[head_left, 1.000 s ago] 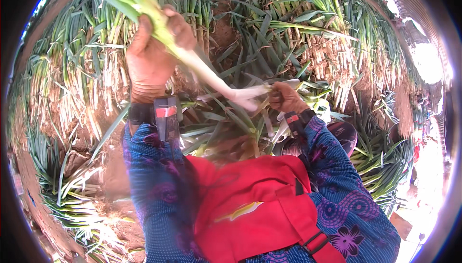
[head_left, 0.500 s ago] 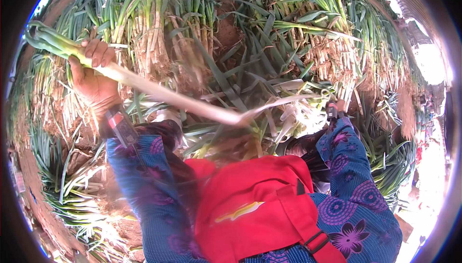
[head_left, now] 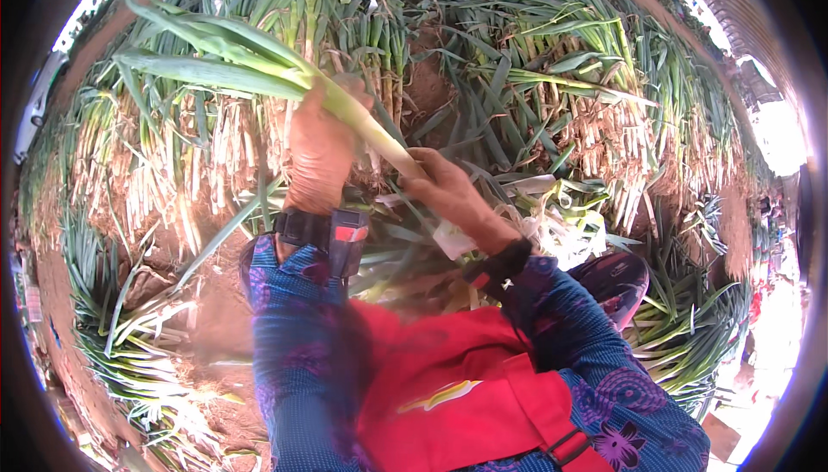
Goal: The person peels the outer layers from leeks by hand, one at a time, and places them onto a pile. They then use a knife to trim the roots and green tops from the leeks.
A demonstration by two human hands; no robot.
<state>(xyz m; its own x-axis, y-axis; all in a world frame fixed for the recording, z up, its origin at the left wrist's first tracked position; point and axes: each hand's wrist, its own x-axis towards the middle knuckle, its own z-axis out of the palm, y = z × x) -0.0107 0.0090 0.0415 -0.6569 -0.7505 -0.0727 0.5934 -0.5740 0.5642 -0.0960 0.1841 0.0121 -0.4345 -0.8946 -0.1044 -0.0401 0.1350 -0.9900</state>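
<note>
A large green onion (head_left: 366, 122) slants across in front of me, its green leaves fanning out to the upper left and its pale shaft running down to the right. My left hand (head_left: 323, 144) is closed round the shaft just below the leaves; its fingers are partly blurred. Farther down, my right hand (head_left: 448, 196) has its fingers and thumb on the pale part. The root end is hidden behind that hand. Beneath and to the right of my right hand lies a heap of pale stripped onion skins (head_left: 565, 222).
Bundles of green onions with roots stand in rows at the far left (head_left: 228, 140) and far right (head_left: 608, 122). Loose green onions lie at the lower left (head_left: 155, 355) and right (head_left: 690, 325). Brown soil (head_left: 220, 334) shows beside my left arm. A red apron (head_left: 440, 386) covers my lap.
My left hand has brought the green onion rightward. My right hand has come back from the far right to the shaft, and the pale strip stretched between the hands is gone.
</note>
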